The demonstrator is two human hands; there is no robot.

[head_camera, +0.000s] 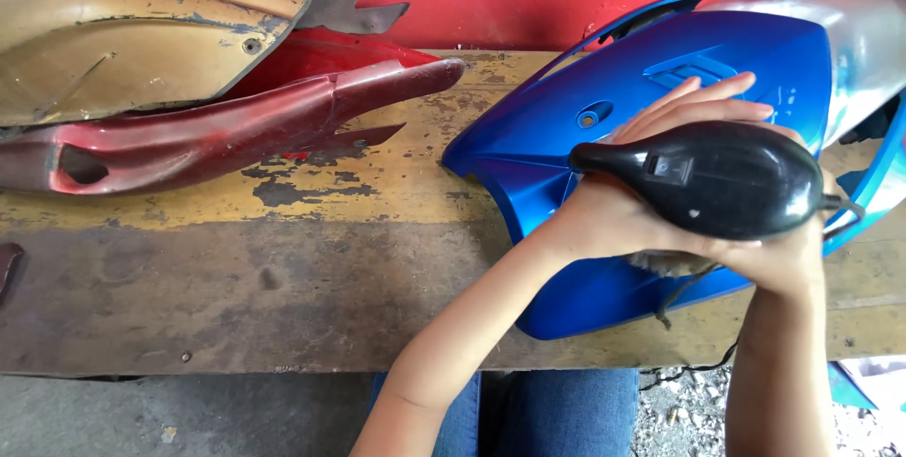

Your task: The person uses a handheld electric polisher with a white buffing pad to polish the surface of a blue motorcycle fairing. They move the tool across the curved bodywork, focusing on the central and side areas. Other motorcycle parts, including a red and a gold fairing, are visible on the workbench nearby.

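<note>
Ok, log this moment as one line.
left hand: flat on blue fairing panel | right hand: gripping black power tool on panel | bench: red panel, gold panel at left

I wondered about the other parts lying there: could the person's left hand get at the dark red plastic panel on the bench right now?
Probably yes. The left hand lies flat on the glossy blue panel, holding nothing, and bare worn wooden bench lies between it and the dark red panel.

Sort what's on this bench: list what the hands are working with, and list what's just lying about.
In hand:
blue fairing panel
black power tool, held by right hand
left hand flat on the panel

Lying about:
red panel
gold panel
</note>
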